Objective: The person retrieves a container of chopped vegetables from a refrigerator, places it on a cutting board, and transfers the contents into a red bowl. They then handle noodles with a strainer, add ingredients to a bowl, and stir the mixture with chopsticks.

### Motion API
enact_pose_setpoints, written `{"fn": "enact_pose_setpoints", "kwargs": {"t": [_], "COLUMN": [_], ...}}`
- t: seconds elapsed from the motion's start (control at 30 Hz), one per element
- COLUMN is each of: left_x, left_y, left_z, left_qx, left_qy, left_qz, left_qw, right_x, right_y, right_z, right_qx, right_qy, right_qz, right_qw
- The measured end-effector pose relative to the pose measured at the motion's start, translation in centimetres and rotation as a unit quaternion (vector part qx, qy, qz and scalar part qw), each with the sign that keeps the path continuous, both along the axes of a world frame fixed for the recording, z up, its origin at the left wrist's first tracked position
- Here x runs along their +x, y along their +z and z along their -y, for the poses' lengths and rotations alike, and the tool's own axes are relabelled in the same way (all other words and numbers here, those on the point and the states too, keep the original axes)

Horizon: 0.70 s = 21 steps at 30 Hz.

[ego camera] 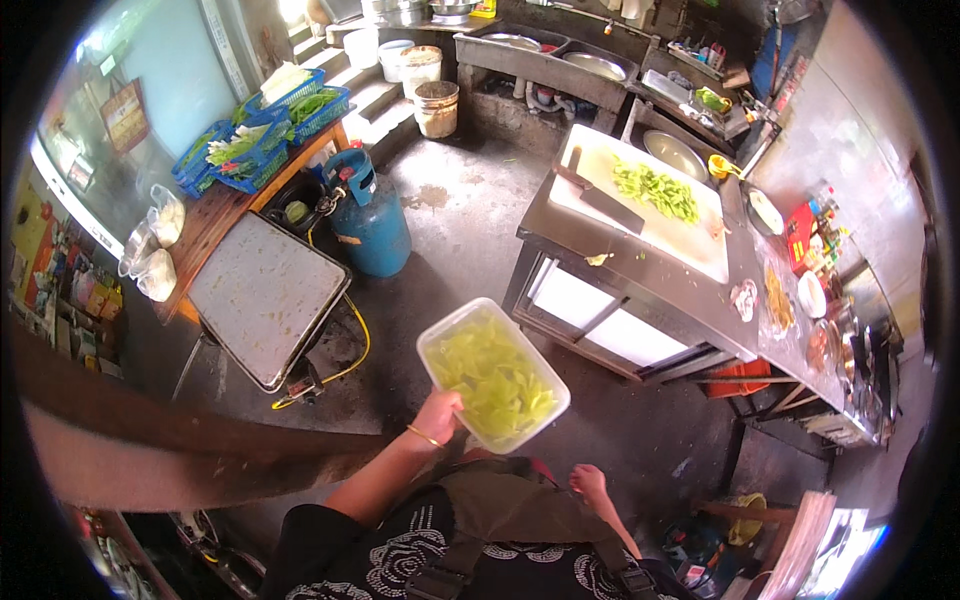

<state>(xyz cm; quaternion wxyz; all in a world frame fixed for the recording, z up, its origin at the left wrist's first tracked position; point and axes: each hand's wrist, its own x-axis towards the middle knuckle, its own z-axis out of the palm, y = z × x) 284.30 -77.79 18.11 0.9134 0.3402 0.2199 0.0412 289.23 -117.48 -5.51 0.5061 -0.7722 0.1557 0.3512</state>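
My left hand (439, 420) grips the near-left rim of a clear plastic container (553, 375), held out in front of my body above the floor. Cut pale-green vegetable pieces (491, 367) fill much of it. My right hand (589, 480) hangs low by my side, fingers curled, with no object visible in it. Ahead on the right, a white cutting board (592, 154) lies on a dark-topped counter (570, 240). On the board are a cleaver (600, 199) and a pile of chopped green vegetable (656, 191).
A blue gas cylinder (373, 232) and a metal-topped stand (266, 292) with a yellow hose (364, 345) stand left. Blue vegetable baskets (262, 161) sit on a wooden table (199, 232). Buckets (436, 112) and a sink (517, 56) are farther back. Bowls (811, 294) line the right wall.
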Motion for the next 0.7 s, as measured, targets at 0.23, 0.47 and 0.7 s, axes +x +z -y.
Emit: {"fn": "enact_pose_setpoints", "kwargs": {"t": [0.23,0.47,0.7], "left_x": [6.6,14.2,20.8], "left_y": [0.3,0.9,2.0], "left_z": [-7.8,-15.0,-23.4], "left_qx": [0.031,-0.021,-0.009], "left_qy": [0.103,0.151,0.213], "left_qz": [-0.057,-0.035,-0.063], "left_qw": [0.993,0.988,0.975], "right_x": [13.1,26.6,34.7], "right_y": [9.9,19.3,23.8], "right_z": [-14.6,-25.6,-37.2], "right_qx": [-0.063,0.041,0.099], "right_qy": [0.243,0.287,0.369], "right_qz": [0.263,0.278,0.253], "right_qw": [0.932,0.916,0.889]}}
